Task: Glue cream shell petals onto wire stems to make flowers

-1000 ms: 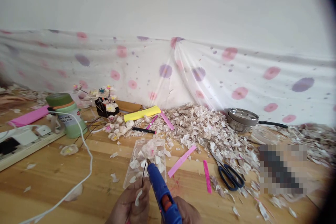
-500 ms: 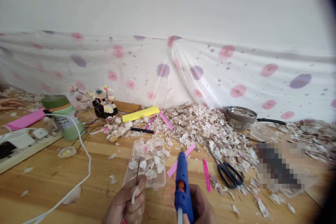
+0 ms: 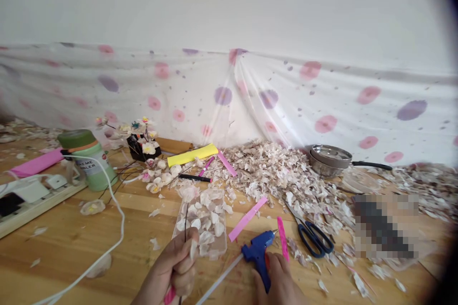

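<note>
My left hand (image 3: 179,259) is closed around a thin dark wire stem (image 3: 186,217) that stands upright. A pale petal (image 3: 193,250) shows at its fingers, and something pink pokes out below the palm. My right hand (image 3: 277,279) is closed on the handle of a blue hot glue gun (image 3: 263,250), whose nozzle points right and slightly away. A whitish glue stick (image 3: 222,279) sticks out of its back end. Just beyond my left hand stands a clear plastic tray (image 3: 222,251) of pale petals (image 3: 205,214).
Dark-handled scissors (image 3: 315,240) and pink strips (image 3: 247,219) lie near the glue gun. A large heap of dried petals (image 3: 272,167) spreads behind. To the left are a green tumbler (image 3: 95,167), a power strip (image 3: 43,209) with a white cable (image 3: 121,219), and finished flowers (image 3: 146,145).
The glue gun has swung from pointing away to pointing right, lower and away from the left hand. The left hand has turned slightly. Another person's hand at the far left has gone from view.
</note>
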Demonstrator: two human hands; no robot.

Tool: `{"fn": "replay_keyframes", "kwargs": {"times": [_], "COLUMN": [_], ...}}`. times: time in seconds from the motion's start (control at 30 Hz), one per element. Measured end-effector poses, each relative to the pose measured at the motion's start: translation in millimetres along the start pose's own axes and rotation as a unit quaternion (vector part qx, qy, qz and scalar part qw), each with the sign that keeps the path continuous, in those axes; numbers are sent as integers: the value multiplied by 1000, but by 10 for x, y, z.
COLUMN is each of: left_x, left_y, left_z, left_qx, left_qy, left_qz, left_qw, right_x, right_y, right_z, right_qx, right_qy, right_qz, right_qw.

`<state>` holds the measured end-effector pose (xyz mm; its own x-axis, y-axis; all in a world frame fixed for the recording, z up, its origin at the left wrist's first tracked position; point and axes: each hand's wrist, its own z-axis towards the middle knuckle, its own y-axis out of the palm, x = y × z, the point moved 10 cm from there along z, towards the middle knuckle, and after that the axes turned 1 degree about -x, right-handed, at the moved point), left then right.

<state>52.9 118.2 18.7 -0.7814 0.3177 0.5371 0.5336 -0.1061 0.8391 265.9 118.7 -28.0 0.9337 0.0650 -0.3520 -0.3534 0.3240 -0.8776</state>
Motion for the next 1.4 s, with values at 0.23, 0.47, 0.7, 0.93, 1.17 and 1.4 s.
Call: {"fn": "replay_keyframes", "kwargs": {"times": [0.23,0.47,0.7,0.93,1.17,1.4], "left_x": [-274,-348,-286,-324,-226,-309], "left_y": [28,188,250,188,225,265], "left_z": [-21,22,65,83,46,25], "left_qx": [104,134,99,95,115,115], "left_qy": [-29,-16,-8,-30,-13,-29], "left_qz": [55,108,138,99,159,186], "left_qw": [993,985,985,990,981,975], "right_x": [-481,-1094,-1027,-936,-898,-1071], "right_y": [-546,-597,-285,-252,-612,-873], "right_z": [28,122,195,279,463,612], "right_qx": [70,6,-86,-91,-99,-71], "right_qy": [-151,-51,47,95,64,-38], "right_qz": [199,552,676,762,690,561], "right_qw": [966,833,730,635,714,824]}}
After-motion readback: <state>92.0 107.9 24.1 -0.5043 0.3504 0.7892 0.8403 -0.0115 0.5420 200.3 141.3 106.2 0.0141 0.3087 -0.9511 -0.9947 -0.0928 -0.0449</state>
